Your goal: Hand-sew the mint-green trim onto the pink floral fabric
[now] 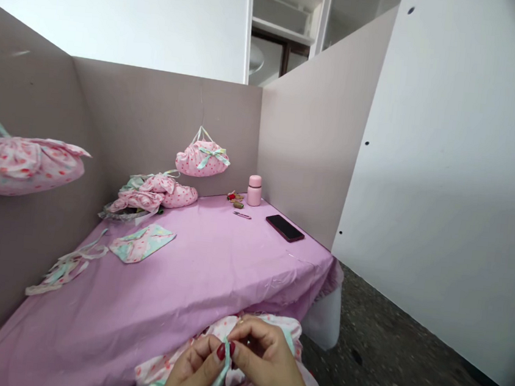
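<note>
Close to me at the table's front edge lies a bunched pink, white and mint patterned fabric (287, 328), partly in my lap. My left hand (195, 367) pinches a narrow mint-green fabric edge (224, 367), thumb against fingers. Right beside it, my right hand (263, 356) pinches the same edge, and the two thumb tips nearly meet. Whether a needle or thread is between the fingers is too small to make out.
A purple cloth (214, 250) covers the table. On it are a folded fabric piece (142, 242), fabric strips (63, 268), a pink fabric pile (156, 194), thread spools (236, 204), small snips (242, 215), a pink bottle (254, 191) and a phone (285, 227). Pink fabric bundles (203, 158) hang by the partitions.
</note>
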`<action>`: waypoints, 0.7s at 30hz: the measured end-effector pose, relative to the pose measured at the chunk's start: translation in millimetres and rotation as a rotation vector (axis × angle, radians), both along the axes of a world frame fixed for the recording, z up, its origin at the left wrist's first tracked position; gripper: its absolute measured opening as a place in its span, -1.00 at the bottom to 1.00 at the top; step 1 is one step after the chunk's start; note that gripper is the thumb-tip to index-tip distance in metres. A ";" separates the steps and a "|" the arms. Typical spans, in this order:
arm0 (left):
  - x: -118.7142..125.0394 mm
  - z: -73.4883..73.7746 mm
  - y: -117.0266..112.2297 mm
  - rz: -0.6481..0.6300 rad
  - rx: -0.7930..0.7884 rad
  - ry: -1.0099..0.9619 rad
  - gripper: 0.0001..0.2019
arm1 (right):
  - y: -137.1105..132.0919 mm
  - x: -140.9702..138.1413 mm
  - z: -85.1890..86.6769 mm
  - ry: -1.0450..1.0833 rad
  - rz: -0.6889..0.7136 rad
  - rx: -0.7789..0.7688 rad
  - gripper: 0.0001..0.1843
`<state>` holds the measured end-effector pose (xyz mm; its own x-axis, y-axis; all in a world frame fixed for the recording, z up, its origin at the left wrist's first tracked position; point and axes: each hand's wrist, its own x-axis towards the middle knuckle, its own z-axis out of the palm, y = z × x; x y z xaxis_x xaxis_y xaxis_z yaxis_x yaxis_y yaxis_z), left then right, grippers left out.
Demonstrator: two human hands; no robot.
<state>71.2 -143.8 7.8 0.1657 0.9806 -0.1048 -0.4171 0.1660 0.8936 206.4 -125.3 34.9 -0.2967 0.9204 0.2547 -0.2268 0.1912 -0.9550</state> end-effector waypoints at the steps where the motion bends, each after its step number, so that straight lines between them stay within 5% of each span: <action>1: -0.1 0.4 -0.4 -0.006 -0.010 0.002 -0.71 | -0.4 -0.2 -0.4 0.008 0.011 -0.005 -0.81; 6: 0.7 0.4 -2.0 -0.033 -0.031 0.007 -0.69 | -0.3 0.0 -5.1 -0.001 0.065 -0.063 -0.76; 11: 1.8 -4.8 0.0 -0.041 0.018 0.024 -0.67 | 0.6 2.3 -3.8 -0.050 0.044 0.084 -0.82; 14: -0.4 -3.6 -0.1 0.058 0.059 0.075 -0.68 | 0.1 3.5 0.1 -0.106 -0.011 0.125 -0.79; 17: -4.7 3.2 -3.7 0.253 0.199 0.291 -0.71 | -0.8 3.5 2.2 -0.134 -0.075 0.100 -0.78; 21: -5.8 10.4 -10.9 0.350 0.457 0.705 -0.79 | -1.2 2.2 -0.6 -0.168 -0.107 0.086 -0.80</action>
<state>65.4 -154.7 18.2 -0.1043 0.9339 0.3419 0.2913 -0.3000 0.9084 208.6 -126.4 34.3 -0.2434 0.9259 0.2890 -0.0401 0.2881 -0.9568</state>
